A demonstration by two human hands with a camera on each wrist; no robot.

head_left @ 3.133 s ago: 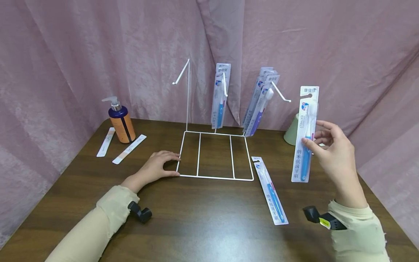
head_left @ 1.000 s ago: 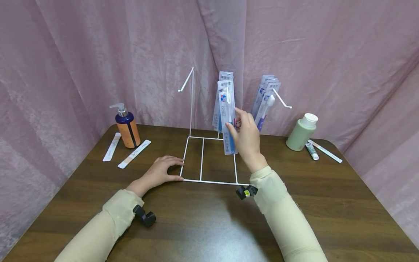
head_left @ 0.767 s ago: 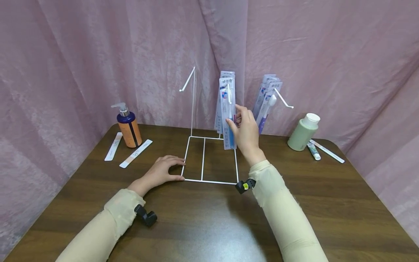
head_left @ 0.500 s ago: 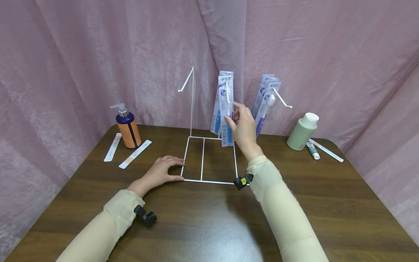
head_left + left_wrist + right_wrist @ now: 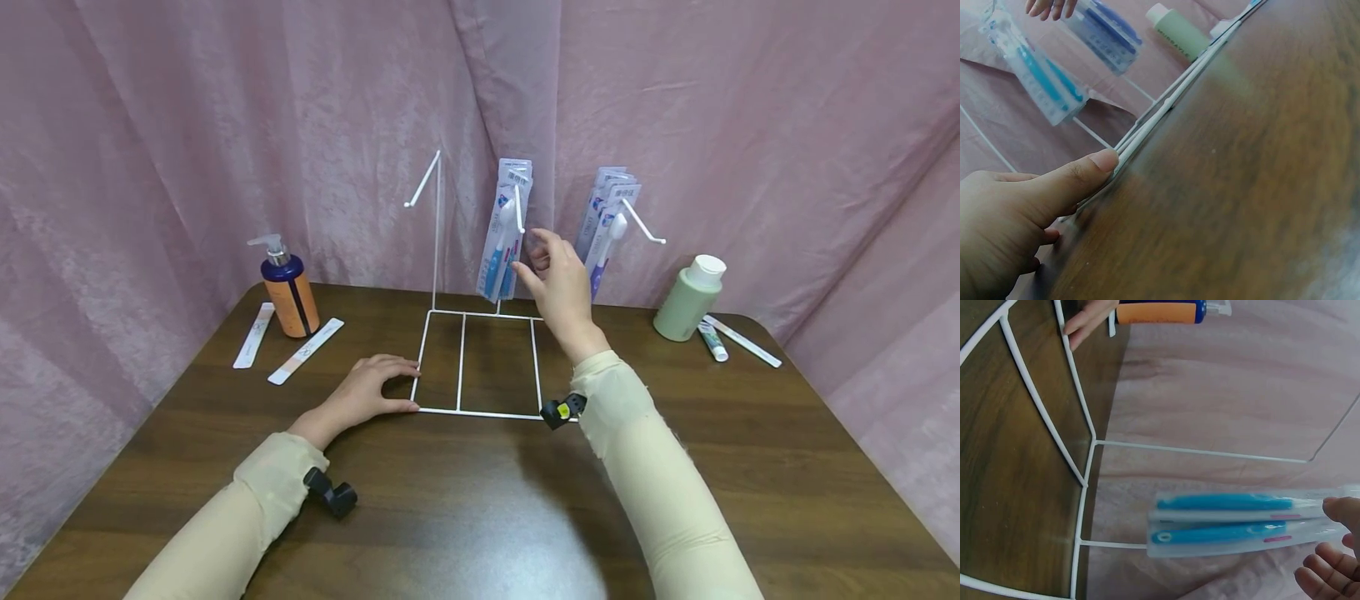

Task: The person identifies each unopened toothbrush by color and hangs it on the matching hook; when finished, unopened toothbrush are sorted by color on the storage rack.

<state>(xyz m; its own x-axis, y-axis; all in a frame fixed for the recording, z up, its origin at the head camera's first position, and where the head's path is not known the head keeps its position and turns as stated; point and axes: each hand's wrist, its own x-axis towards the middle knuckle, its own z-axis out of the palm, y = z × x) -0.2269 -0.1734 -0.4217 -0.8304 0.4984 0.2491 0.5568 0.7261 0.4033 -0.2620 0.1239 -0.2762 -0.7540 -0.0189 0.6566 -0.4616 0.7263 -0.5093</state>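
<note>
The left hand (image 5: 366,393) lies flat on the brown wood-grain surface (image 5: 465,508), fingers relaxed and resting against the front left corner of the thin white wire rack (image 5: 480,367), gripping nothing. The right hand (image 5: 558,287) is raised just beside the blue toothbrush packs (image 5: 501,242) hanging on the rack's middle hook, fingers loosely spread, holding nothing. A second bunch of packs (image 5: 603,229) hangs on the right hook, while the left hook (image 5: 422,179) is bare. An orange pump bottle (image 5: 287,287) and two flat white strips (image 5: 306,352) sit near the far left corner; a pale green bottle (image 5: 686,296) and slim tubes (image 5: 738,340) are near the far right corner. The near half of the surface lies open before both sleeves.

In the left wrist view, the thumb (image 5: 1085,172) presses along the rack's round wire (image 5: 1166,109), with glossy clear packs (image 5: 1035,75) behind.

In the right wrist view, the fingertips (image 5: 1335,550) stand just apart from two clear blister packs with blue handles (image 5: 1235,525), not touching them; the wire base (image 5: 1079,456) frames bare wood.
</note>
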